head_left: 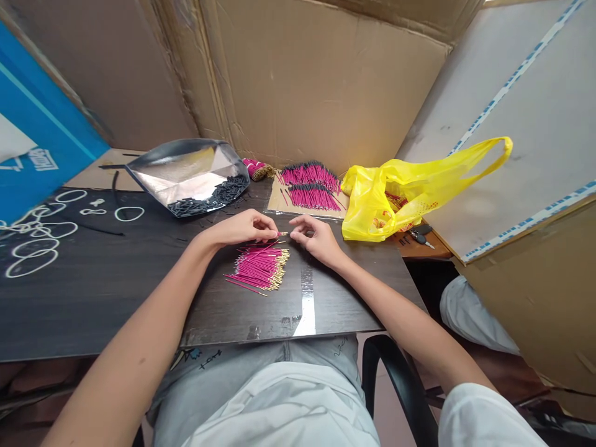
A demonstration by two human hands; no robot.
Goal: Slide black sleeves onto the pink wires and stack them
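My left hand (254, 228) is closed in a pinch on a few thin pink sticks with gold-coloured ends (281, 234), which point to the right. Just right of those tips is my right hand (317, 241), its thumb and forefinger apart and nothing visible between them. Below both hands lies a pile of the same pink sticks (258, 267), gold ends to the right. Whether they are wires or rods I cannot tell. Behind my left hand, an open silver foil bag (172, 171) holds many short black tube pieces (212, 195).
On a cardboard sheet (275, 202) at the back lie two rows of black-tipped pink sticks (311, 195). A bundle (257, 169) sits beside it. A yellow plastic bag (372, 205) and keys (421, 236) are right. White rubber bands (41, 239) lie left. Cardboard walls (326, 87) enclose the table.
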